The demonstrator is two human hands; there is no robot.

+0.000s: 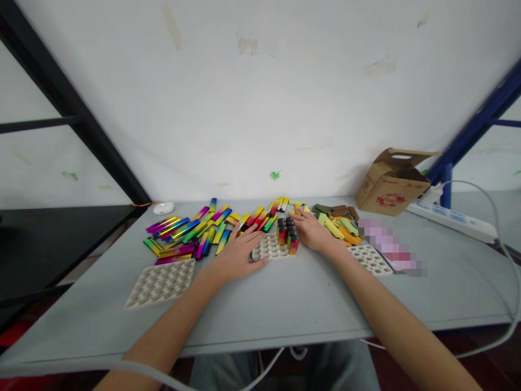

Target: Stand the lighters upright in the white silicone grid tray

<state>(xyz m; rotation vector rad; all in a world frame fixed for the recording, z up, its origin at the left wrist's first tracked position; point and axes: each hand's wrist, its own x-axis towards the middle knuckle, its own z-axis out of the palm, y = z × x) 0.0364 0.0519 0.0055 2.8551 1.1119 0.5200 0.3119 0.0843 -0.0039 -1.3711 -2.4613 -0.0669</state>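
Observation:
A pale tray with round holes (269, 248) lies in the middle of the table. Several red and yellow lighters (293, 244) with black tops stand upright in its right part. My left hand (240, 254) rests at the tray's left edge, fingers spread, with nothing visible in it. My right hand (312, 231) is beside the standing lighters on their right; its fingers reach toward the loose yellow pieces behind, and what lies under its fingertips is too small to make out. Shiny multicoloured lighters (203, 231) lie in a loose pile beyond and left of my left hand.
A second holed tray (163, 283) lies at the left, a third (371, 259) at the right. Green and orange pieces (344, 228) lie near an open cardboard box (388, 184). A power strip (456, 220) and white cable (507, 244) are at the right, a white mouse (163, 208) back left.

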